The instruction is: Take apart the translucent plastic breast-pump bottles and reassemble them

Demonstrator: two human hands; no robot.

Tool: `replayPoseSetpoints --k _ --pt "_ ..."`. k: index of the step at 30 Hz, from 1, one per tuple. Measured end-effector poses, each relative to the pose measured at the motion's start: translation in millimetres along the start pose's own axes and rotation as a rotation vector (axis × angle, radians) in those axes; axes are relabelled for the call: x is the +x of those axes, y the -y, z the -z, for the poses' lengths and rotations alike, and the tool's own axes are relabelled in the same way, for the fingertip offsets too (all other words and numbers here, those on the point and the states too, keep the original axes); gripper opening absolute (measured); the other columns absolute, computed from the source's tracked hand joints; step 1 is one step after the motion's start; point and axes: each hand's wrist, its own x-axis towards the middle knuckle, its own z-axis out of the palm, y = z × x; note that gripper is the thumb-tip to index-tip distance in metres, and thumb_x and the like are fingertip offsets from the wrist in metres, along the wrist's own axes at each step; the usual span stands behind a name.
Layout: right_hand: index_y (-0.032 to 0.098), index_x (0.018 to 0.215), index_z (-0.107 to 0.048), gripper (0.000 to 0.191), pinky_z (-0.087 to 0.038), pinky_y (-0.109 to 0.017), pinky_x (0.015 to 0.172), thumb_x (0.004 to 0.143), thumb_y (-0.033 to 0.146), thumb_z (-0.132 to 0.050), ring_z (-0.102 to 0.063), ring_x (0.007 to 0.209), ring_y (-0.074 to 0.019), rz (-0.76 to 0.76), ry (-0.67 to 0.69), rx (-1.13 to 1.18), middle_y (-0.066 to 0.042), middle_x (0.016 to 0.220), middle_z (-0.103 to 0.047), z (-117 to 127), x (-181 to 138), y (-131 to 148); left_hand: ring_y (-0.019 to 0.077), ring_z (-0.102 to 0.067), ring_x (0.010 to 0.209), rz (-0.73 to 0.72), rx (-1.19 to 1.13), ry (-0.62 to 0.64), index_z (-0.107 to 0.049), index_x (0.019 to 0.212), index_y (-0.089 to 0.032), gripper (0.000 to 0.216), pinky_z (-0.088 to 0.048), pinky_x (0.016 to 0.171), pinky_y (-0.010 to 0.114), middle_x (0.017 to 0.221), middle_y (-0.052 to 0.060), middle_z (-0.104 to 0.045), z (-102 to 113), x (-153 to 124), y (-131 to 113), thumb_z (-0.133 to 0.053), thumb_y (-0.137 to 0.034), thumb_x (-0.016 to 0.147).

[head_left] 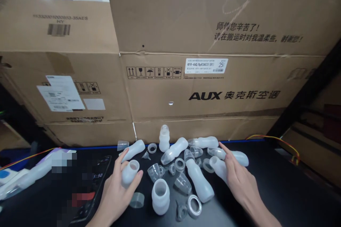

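My left hand [118, 184] is closed around a frosted white baby bottle [130, 173], its uncapped mouth tilted up. Behind it lies another white bottle [134, 150]. My right hand [239, 177] reaches over the right side of the pile, index finger stretched out across a bottle with a clear cap [234, 156]. Partly hidden beside and under that hand is an uncapped bottle [218, 168]; whether the hand touches it I cannot tell. Between the hands, an open bottle [160, 198] stands upright, and a longer bottle [199, 181] lies on its side.
Clear caps [183, 183], collar rings [194, 206] and nipples [181, 210] are scattered on the black table [301, 195]. A capped bottle [164, 138] stands at the back before a large cardboard box [207, 117]. A phone [93, 188] lies left.
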Motion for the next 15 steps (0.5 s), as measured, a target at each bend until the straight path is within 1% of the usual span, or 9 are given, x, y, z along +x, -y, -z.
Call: replayPoseSetpoints --k 2,3,5,6,7,9,11,13,15 --pt "0.043 0.159 -0.048 0.067 -0.055 -0.053 0.084 0.104 0.069 -0.019 -0.077 0.104 -0.0425 -0.006 -0.014 0.016 -0.005 0.112 -0.083 -0.7 0.1 -1.0 0.0284 -0.078 0.101 -0.006 -0.052 0.001 -0.038 0.156 -0.027 0.071 -0.059 0.09 0.041 0.118 0.007 -0.078 -3.6 -1.9 1.7 -0.06 -0.058 0.096" --pt "0.041 0.157 -0.05 0.067 -0.056 -0.053 0.085 0.102 0.071 -0.024 -0.076 0.107 -0.0427 -0.008 -0.023 0.039 -0.006 0.116 -0.082 -1.7 0.2 -1.4 0.0303 -0.076 0.111 -0.001 -0.079 0.01 -0.035 0.158 -0.026 0.072 -0.057 0.097 0.044 0.127 0.01 -0.074 -5.9 -2.6 3.9 -0.058 -0.058 0.098" --pt "0.037 0.153 -0.054 0.066 -0.056 -0.053 0.093 0.1 0.072 -0.035 -0.073 0.118 -0.0409 0.025 -0.05 0.134 -0.006 0.129 -0.078 -4.8 0.6 -2.1 0.0353 -0.062 0.137 0.005 -0.121 0.039 -0.029 0.161 -0.026 0.073 -0.049 0.112 0.054 0.149 0.016 -0.06 -10.8 -3.2 11.7 -0.055 -0.058 0.101" --pt "0.035 0.149 -0.056 0.064 -0.055 -0.052 0.099 0.099 0.071 -0.04 -0.07 0.124 -0.0391 0.061 -0.065 0.202 -0.006 0.135 -0.075 -6.6 0.7 -2.1 0.0367 -0.052 0.147 0.004 -0.132 0.058 -0.026 0.161 -0.026 0.073 -0.044 0.118 0.058 0.158 0.017 -0.051 -13.2 -3.0 16.9 -0.054 -0.057 0.102" --pt "0.032 0.144 -0.059 0.062 -0.053 -0.05 0.104 0.098 0.07 -0.045 -0.067 0.128 -0.0371 0.106 -0.08 0.272 -0.007 0.139 -0.073 -8.4 0.6 -1.8 0.0372 -0.046 0.151 -0.001 -0.133 0.075 -0.024 0.162 -0.026 0.074 -0.038 0.122 0.061 0.162 0.018 -0.045 -15.4 -2.5 22.3 -0.054 -0.057 0.102" --pt "0.027 0.133 -0.063 0.054 -0.051 -0.046 0.107 0.097 0.066 -0.053 -0.066 0.127 -0.034 0.196 -0.096 0.382 -0.009 0.137 -0.073 -11.5 -0.7 -0.2 0.0372 -0.044 0.151 -0.019 -0.112 0.087 -0.022 0.162 -0.025 0.074 -0.033 0.125 0.064 0.161 0.018 -0.043 -18.6 -0.8 32.1 -0.054 -0.056 0.102" --pt "0.025 0.125 -0.065 0.047 -0.052 -0.045 0.105 0.097 0.062 -0.057 -0.068 0.121 -0.033 0.259 -0.075 0.425 -0.01 0.129 -0.075 -13.8 -3.3 2.1 0.0373 -0.047 0.146 -0.039 -0.071 0.05 -0.023 0.162 -0.026 0.073 -0.034 0.124 0.068 0.155 0.017 -0.046 -20.0 1.0 38.5 -0.054 -0.056 0.103" --pt "0.025 0.125 -0.065 0.044 -0.051 -0.047 0.107 0.098 0.059 -0.059 -0.067 0.123 -0.0336 0.311 -0.03 0.414 -0.011 0.129 -0.074 -15.0 -5.8 3.4 0.0383 -0.048 0.142 -0.073 -0.021 0.0 -0.026 0.16 -0.026 0.071 -0.035 0.121 0.071 0.153 0.017 -0.046 -20.4 2.0 41.0 -0.055 -0.056 0.102" --pt "0.027 0.13 -0.065 0.042 -0.046 -0.051 0.113 0.101 0.057 -0.057 -0.062 0.131 -0.0344 0.364 -0.017 0.395 -0.011 0.137 -0.071 -14.4 -5.3 1.8 0.0394 -0.047 0.142 -0.124 0.013 -0.021 -0.027 0.159 -0.026 0.068 -0.036 0.12 0.073 0.153 0.018 -0.044 -20.9 1.8 41.1 -0.054 -0.054 0.103"
